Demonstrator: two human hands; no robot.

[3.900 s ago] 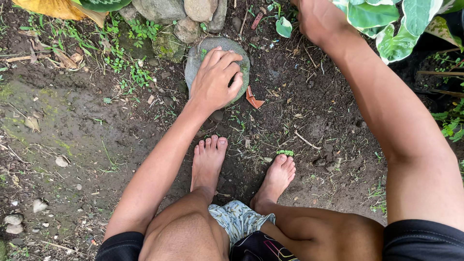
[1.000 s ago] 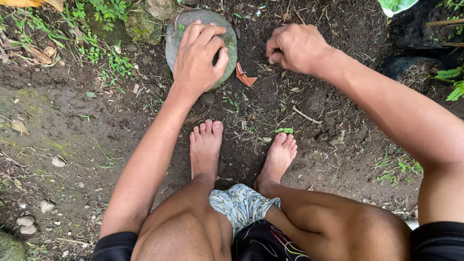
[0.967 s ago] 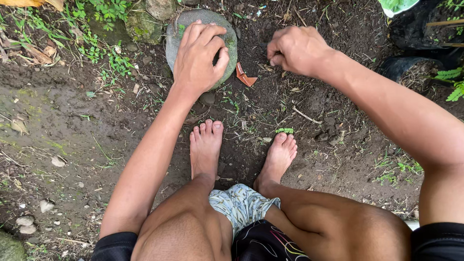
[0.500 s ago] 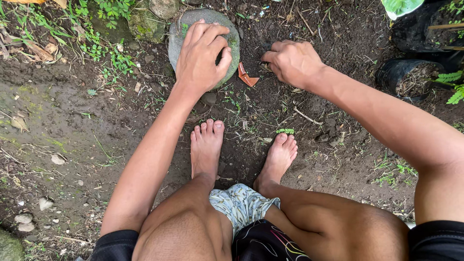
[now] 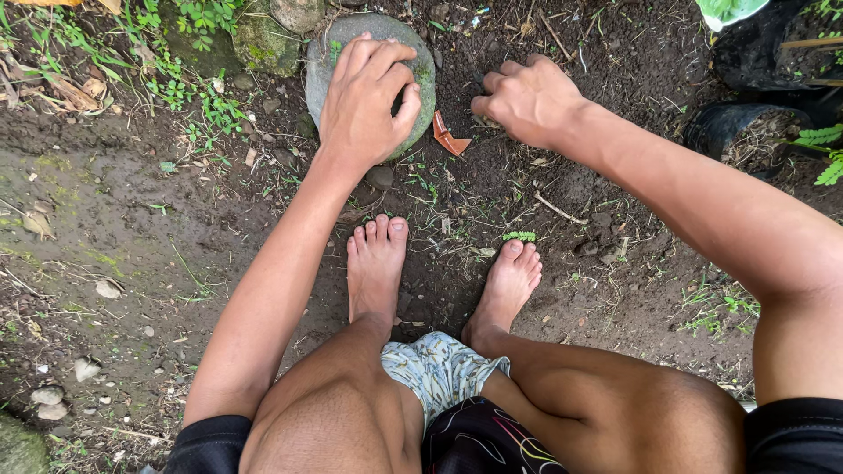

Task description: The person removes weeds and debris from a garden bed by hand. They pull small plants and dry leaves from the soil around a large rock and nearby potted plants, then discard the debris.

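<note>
Dark, damp soil (image 5: 606, 263) carries everything. A round grey stone (image 5: 421, 61) lies at 12 o'clock, an orange shard (image 5: 450, 139) just beside it. Weeds (image 5: 198, 96) and mossy rocks (image 5: 263, 39) sit at 11, pebbles (image 5: 61, 395) at 8, black bags (image 5: 746, 132) at 2.
</note>
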